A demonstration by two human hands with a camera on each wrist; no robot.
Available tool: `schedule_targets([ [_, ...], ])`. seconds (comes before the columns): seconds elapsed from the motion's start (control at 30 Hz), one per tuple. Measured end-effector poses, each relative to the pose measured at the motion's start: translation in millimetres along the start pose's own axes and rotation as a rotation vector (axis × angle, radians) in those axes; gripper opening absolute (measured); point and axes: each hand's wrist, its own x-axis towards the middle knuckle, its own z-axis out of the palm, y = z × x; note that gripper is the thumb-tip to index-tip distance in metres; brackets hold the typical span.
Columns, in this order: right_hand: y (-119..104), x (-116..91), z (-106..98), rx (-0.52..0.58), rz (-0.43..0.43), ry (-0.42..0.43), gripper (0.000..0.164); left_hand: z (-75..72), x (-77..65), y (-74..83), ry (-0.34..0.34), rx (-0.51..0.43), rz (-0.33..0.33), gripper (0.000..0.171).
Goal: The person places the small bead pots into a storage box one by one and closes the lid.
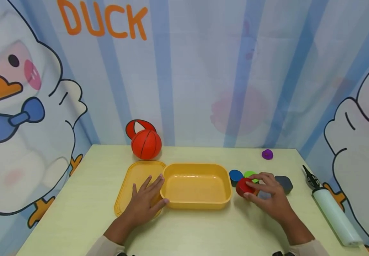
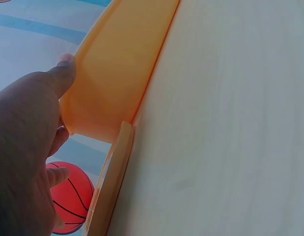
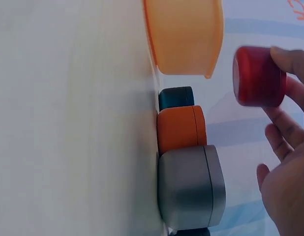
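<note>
My right hand point(image 1: 271, 193) pinches a small round red box point(image 1: 243, 187) between thumb and fingertips. In the right wrist view the red box point(image 3: 258, 76) is raised off the table, to the right of the yellow container's corner. My left hand point(image 1: 143, 204) rests at the left end of the yellow rectangular container point(image 1: 195, 205), thumb by its front corner, fingers spread. Under that hand lies a flat yellow lid point(image 1: 133, 177), partly covered. Beneath and around my right hand stand a blue round box point(image 1: 235, 176), a green one point(image 1: 251, 175), an orange box point(image 3: 179, 129) and a grey box point(image 3: 186, 187).
A dark box point(image 1: 284, 184) stands right of my right hand. At the back left are a red ball point(image 1: 146, 144) and a red ring-like item point(image 1: 130, 128). A small purple object point(image 1: 267, 154) sits back right. A pale green pump-like cylinder point(image 1: 336, 217) lies along the right edge.
</note>
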Motion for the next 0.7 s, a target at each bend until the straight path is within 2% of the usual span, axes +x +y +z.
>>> schedule_targets([
  [0.27, -3, 11, 2, -0.027, -0.010, 0.063, 0.040, 1.3, 2.8, -1.8, -0.003, 0.000, -0.004, 0.077],
  [0.4, -9, 15, 8, 0.038, -0.025, 0.071, 0.040, 1.8, 2.2, -3.5, -0.005, 0.001, -0.005, 0.077],
  [0.57, -15, 22, 17, 0.146, -0.013, 0.037, 0.037, 2.8, 1.3, -4.5, -0.005, -0.001, 0.001, 0.077],
  [0.7, -19, 27, 25, 0.173, -0.012, 0.031, 0.036, 3.5, 1.0, -3.9, -0.001, 0.000, 0.006, 0.077],
])
